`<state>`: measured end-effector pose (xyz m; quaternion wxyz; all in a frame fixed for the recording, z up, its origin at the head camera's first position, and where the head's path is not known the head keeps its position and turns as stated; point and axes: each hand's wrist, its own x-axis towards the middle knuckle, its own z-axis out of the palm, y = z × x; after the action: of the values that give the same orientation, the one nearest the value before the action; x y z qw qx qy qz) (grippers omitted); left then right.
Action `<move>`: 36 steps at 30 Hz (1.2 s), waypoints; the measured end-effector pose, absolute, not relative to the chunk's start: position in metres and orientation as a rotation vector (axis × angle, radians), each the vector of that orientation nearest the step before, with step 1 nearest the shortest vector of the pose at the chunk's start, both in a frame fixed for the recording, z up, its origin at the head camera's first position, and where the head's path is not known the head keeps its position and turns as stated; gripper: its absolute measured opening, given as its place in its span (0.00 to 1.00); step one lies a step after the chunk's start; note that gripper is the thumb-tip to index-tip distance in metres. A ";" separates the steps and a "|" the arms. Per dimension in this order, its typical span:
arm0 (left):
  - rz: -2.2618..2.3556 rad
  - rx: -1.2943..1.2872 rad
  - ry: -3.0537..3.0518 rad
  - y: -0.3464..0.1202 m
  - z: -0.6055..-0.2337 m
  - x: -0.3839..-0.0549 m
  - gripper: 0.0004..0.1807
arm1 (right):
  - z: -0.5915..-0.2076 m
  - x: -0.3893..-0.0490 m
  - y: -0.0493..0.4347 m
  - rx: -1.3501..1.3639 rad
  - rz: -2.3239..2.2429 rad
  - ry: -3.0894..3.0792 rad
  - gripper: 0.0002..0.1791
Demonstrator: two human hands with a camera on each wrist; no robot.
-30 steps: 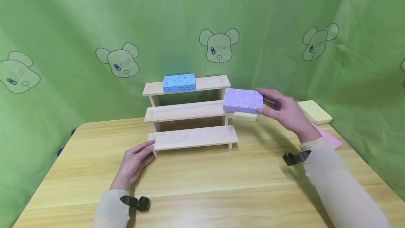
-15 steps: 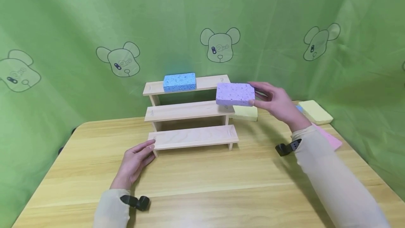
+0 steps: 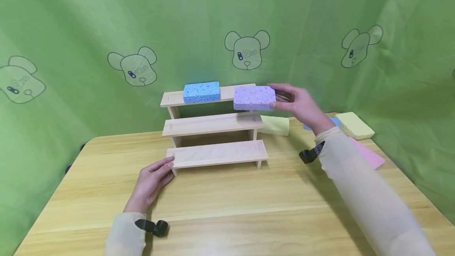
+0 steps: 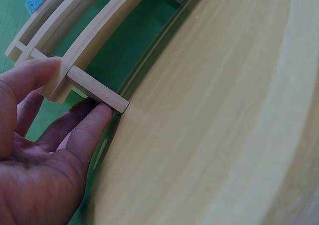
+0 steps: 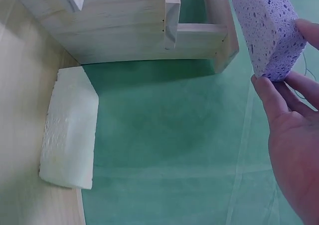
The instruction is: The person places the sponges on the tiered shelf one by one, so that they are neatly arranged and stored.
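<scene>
My right hand [image 3: 298, 104] pinches a purple sponge [image 3: 253, 97] by its right end, thumb on one side and fingers on the other. In the head view the sponge overlaps the right part of the top step of a three-step wooden shelf [image 3: 211, 125]. My left hand [image 3: 151, 181] holds the left end of the bottom step; in the left wrist view its fingertips [image 4: 102, 112] are at the short leg. On the top step, left of the purple sponge, lies a blue sponge [image 3: 201, 92]. The right wrist view shows the purple sponge's pitted side above the fingers.
A pale yellow sponge [image 3: 277, 125] lies on the table [image 3: 227, 216] just right of the shelf. Farther right are another yellow sponge [image 3: 354, 125], a pink sponge [image 3: 367, 154] and a partly hidden blue piece [image 3: 335, 121]. A green curtain [image 3: 298, 7] hangs behind.
My right hand has carried the purple sponge left and upward, from beside the middle step to the height of the top step. The left hand and shelf have stayed put.
</scene>
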<state>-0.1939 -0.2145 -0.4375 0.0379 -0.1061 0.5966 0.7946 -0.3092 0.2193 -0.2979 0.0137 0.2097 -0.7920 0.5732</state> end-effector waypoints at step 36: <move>2.444 -0.329 1.832 -0.214 -0.437 -0.193 0.18 | -0.293 -0.362 0.198 0.629 1.966 -2.432 0.35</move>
<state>-0.1931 -0.2143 -0.4375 0.0346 -0.1069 0.5960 0.7951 -0.3620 0.1975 -0.2933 -0.0243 0.1971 -0.7622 0.6161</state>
